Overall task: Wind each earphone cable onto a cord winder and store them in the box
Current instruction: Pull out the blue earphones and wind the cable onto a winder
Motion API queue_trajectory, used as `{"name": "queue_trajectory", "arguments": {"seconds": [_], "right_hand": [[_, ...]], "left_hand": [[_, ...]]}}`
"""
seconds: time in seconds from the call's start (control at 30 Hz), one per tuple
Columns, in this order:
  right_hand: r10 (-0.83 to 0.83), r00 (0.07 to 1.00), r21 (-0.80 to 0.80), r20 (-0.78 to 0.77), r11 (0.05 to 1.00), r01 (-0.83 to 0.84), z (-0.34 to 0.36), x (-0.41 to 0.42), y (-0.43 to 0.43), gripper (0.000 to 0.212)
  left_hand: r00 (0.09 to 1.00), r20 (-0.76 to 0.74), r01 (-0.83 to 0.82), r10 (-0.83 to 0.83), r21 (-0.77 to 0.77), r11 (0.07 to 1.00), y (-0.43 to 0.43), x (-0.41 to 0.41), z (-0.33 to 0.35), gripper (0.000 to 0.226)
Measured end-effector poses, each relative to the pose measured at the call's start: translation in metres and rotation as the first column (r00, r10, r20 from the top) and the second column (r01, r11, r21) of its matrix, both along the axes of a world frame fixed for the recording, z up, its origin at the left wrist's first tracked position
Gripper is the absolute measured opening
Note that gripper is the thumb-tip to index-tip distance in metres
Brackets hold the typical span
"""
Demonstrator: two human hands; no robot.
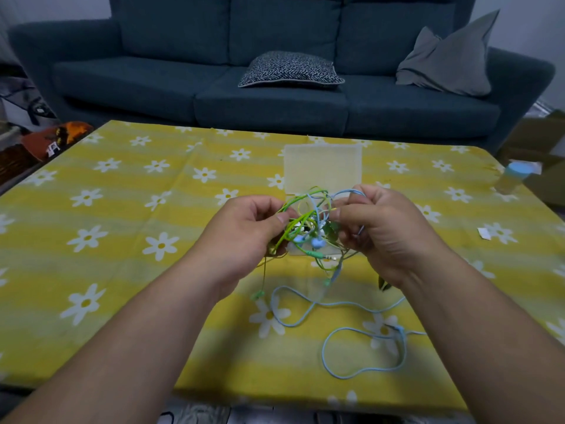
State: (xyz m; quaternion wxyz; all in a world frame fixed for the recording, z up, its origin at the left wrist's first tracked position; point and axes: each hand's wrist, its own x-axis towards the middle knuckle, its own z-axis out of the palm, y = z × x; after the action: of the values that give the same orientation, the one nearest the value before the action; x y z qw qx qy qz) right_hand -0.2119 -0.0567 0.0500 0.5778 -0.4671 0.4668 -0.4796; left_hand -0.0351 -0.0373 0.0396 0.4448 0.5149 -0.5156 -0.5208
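Observation:
A tangle of green earphone cable (301, 220) and light blue earphone cable (345, 304) hangs between my hands above the table. My left hand (244, 231) pinches green strands at the tangle's left side. My right hand (385, 228) pinches blue and green strands at its right side. Blue earbuds (316, 242) dangle in the middle. The blue cable trails down and loops over the yellow flowered tablecloth (122, 240) toward the front right. A translucent box (322, 171) with its lid standing up sits just behind the tangle. Dark green leaf-shaped pieces (331, 229), maybe winders, show in the tangle.
A dark blue sofa (275, 96) with a patterned cushion and a grey pillow stands behind the table. A small bottle with a blue cap (513, 175) is at the table's right edge. A white scrap (484, 233) lies at the right.

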Motion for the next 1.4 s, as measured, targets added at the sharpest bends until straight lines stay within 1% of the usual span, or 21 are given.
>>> {"name": "queue_trajectory", "arguments": {"seconds": [0.07,0.2,0.3,0.33,0.4,0.47,0.5,0.53,0.57,0.63,0.7,0.73,0.8,0.87,0.97,1.03,1.1,1.23,1.3,1.37,1.4], "right_hand": [[0.023,0.999,0.028,0.038,0.999,-0.025,0.002,0.000,0.000,0.039],[0.108,0.994,0.026,-0.015,0.994,-0.107,0.000,0.001,0.002,0.054],[0.080,0.996,0.022,-0.045,0.997,-0.079,-0.002,0.002,0.001,0.054],[0.056,0.997,0.018,-0.049,0.998,-0.055,-0.003,0.002,0.000,0.053],[0.005,0.998,0.009,-0.055,1.000,-0.005,-0.005,0.002,-0.001,0.052],[-0.038,0.998,0.007,-0.046,0.999,0.038,-0.005,0.003,0.000,0.052],[-0.054,0.998,0.006,-0.036,0.998,0.055,-0.006,0.004,0.000,0.051],[-0.067,0.997,0.006,-0.027,0.998,0.067,-0.006,0.004,-0.001,0.050],[-0.077,0.997,0.007,-0.018,0.997,0.077,-0.007,0.004,-0.001,0.049],[-0.079,0.997,0.019,0.011,0.997,0.079,-0.008,0.006,-0.001,0.048],[-0.050,0.997,0.045,0.054,0.998,0.048,-0.007,0.007,-0.001,0.046],[-0.029,0.996,0.057,0.079,0.998,0.024,-0.007,0.007,0.000,0.046],[0.013,0.992,0.075,0.124,0.997,-0.023,-0.006,0.007,0.000,0.044],[0.047,0.985,0.090,0.166,0.994,-0.062,-0.005,0.006,0.000,0.044],[0.066,0.980,0.113,0.188,0.990,-0.088,-0.004,0.005,-0.001,0.042],[0.047,0.980,0.124,0.192,0.990,-0.072,-0.004,0.004,-0.001,0.040],[0.006,0.980,0.143,0.201,0.989,-0.035,-0.002,0.005,-0.002,0.036],[-0.088,0.965,0.190,0.248,0.981,0.041,0.001,0.001,-0.003,0.037],[-0.075,0.955,0.195,0.286,0.981,0.019,0.003,-0.001,-0.002,0.041],[-0.037,0.957,0.195,0.286,0.981,-0.021,0.003,-0.002,0.000,0.039],[-0.017,0.960,0.193,0.279,0.980,-0.039,0.003,-0.002,0.001,0.037]], "left_hand": [[1.000,0.004,-0.015,0.015,0.006,1.000,-0.001,0.000,0.000,0.018],[0.999,0.005,-0.050,0.050,0.029,0.998,-0.001,-0.002,-0.001,0.020],[0.979,0.062,-0.194,0.194,-0.003,0.981,-0.006,0.001,-0.006,0.015],[0.955,0.112,-0.272,0.276,-0.055,0.961,-0.008,0.003,-0.008,0.012],[0.875,0.203,-0.381,0.439,-0.271,0.884,-0.008,0.007,-0.007,0.003],[0.825,0.216,-0.370,0.522,-0.491,0.789,-0.003,0.006,0.000,0.016],[0.830,0.223,-0.328,0.511,-0.545,0.772,0.002,0.002,0.004,0.024],[0.851,0.247,-0.271,0.463,-0.548,0.791,0.006,-0.003,0.007,0.029],[0.874,0.283,-0.206,0.395,-0.520,0.829,0.009,-0.008,0.008,0.031],[0.884,0.371,-0.101,0.284,-0.442,0.891,0.010,-0.016,0.001,0.024],[0.856,0.439,-0.087,0.273,-0.399,0.913,0.008,-0.019,-0.006,0.023],[0.848,0.448,-0.101,0.284,-0.390,0.916,0.006,-0.019,-0.008,0.023],[0.854,0.431,-0.119,0.292,-0.386,0.915,0.003,-0.018,-0.008,0.014],[0.893,0.373,-0.119,0.253,-0.346,0.931,0.003,-0.018,-0.007,0.013],[0.965,0.157,-0.178,0.209,-0.192,0.965,0.005,-0.019,-0.002,0.014],[0.970,0.052,-0.233,0.238,-0.090,0.968,0.004,-0.018,-0.003,0.018],[0.957,0.021,-0.289,0.290,-0.045,0.956,0.001,-0.018,-0.006,0.024],[0.930,0.078,-0.355,0.359,-0.057,0.933,-0.001,-0.018,-0.009,0.018],[0.934,0.011,-0.356,0.356,0.001,0.935,-0.001,-0.017,-0.007,0.018],[0.939,-0.064,-0.334,0.339,0.077,0.940,-0.001,-0.016,-0.005,0.017],[0.940,-0.066,-0.329,0.335,0.092,0.940,-0.001,-0.015,-0.005,0.017]]}}
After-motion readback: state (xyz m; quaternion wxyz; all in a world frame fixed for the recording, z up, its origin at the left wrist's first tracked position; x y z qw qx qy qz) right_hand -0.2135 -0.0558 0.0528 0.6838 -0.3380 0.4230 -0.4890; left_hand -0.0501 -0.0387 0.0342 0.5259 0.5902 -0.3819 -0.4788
